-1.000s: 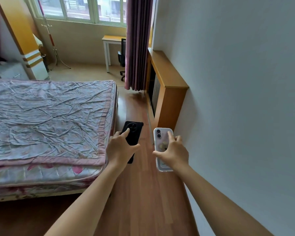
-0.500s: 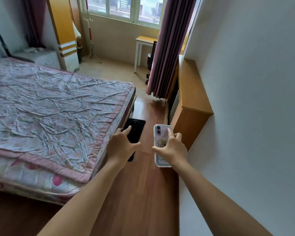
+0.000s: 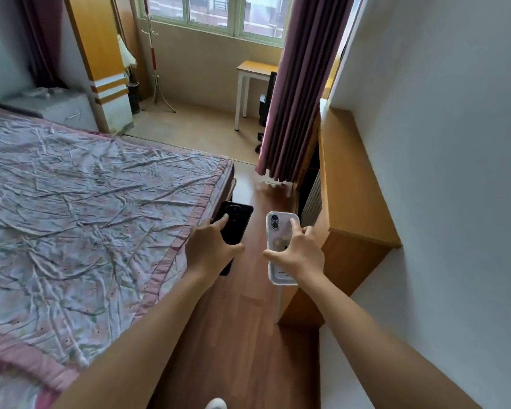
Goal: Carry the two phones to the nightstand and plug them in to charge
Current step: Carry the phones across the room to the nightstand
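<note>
Wood floor (image 3: 248, 335) ran between bed (image 3: 86, 216) and a low wooden cabinet (image 3: 354, 184) against the white wall (image 3: 455, 143). Daylight entered the window (image 3: 219, 13); purple curtain (image 3: 295, 98) hung beside a small desk (image 3: 252, 67).

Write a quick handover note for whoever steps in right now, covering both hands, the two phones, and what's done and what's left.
Left hand: gripping the black phone, camera side up.
Right hand: gripping the light phone in a clear case, camera side up.
Position: both phones are held out over the wooden floor, in the aisle between the bed and the wooden cabinet on the wall side.
Done: both phones picked up and in transit.
Left: reach the pale nightstand beyond the bed, set the phones down, plug in both. No charger cable is discernible yet.
</note>
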Available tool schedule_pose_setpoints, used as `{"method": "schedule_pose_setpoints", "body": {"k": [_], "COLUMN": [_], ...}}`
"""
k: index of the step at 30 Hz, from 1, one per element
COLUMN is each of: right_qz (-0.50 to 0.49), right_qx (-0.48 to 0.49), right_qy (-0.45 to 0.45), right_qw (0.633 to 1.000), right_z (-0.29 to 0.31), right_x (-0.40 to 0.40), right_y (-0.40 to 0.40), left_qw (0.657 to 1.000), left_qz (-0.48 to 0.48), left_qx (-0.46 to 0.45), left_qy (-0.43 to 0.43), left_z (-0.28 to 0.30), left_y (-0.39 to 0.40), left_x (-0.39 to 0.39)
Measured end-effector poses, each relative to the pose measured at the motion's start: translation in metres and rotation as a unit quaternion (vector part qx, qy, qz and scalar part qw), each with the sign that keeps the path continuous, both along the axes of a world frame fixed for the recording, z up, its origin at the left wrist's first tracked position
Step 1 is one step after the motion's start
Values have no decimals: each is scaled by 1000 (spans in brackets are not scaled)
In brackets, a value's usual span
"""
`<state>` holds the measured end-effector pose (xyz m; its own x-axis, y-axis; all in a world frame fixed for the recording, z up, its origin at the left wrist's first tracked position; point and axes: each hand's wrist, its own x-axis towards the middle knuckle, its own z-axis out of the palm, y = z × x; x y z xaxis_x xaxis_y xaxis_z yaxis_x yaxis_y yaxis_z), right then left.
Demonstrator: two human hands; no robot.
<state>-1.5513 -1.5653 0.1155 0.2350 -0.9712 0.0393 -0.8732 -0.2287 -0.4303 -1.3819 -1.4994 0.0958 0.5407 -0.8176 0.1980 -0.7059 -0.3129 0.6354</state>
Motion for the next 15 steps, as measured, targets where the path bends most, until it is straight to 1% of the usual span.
{"method": "schedule_pose_setpoints", "body": {"k": [8, 15], "right_qz": [-25, -32], "right_qx": [-4, 8], "right_qy": [-5, 3], "right_qw": [1000, 999], "right_z": [2, -13], "right_x": [55, 87], "right_y": [-154, -290], "left_qw": [999, 999], "left_qz": [-34, -38], "left_qx": [8, 16], "left_qy": [-21, -12], "left_z": [12, -2], "left_y": [-164, -300], "left_x": [58, 90]}}
